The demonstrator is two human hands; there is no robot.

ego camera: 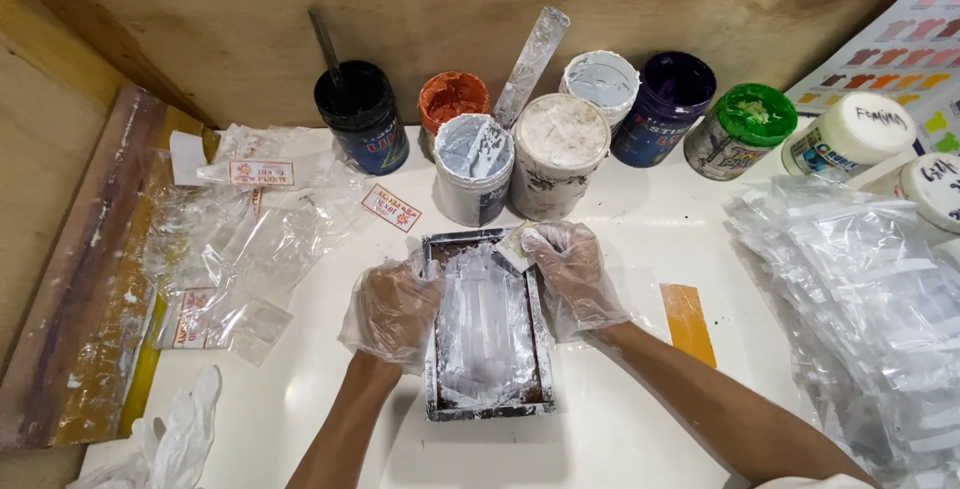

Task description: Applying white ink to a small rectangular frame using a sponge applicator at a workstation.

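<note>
Both gloved hands work a small framed screen on the counter. The left hand presses flat on the frame's left edge, grasping nothing; the right hand pinches a small scraper at the far right corner. White ink already covers most of the mesh, with dark patches left at the edges. Left of the hands lie loose clear bags; right, a stack of bags. Beyond: nine jars, two with sticks in them.
</note>
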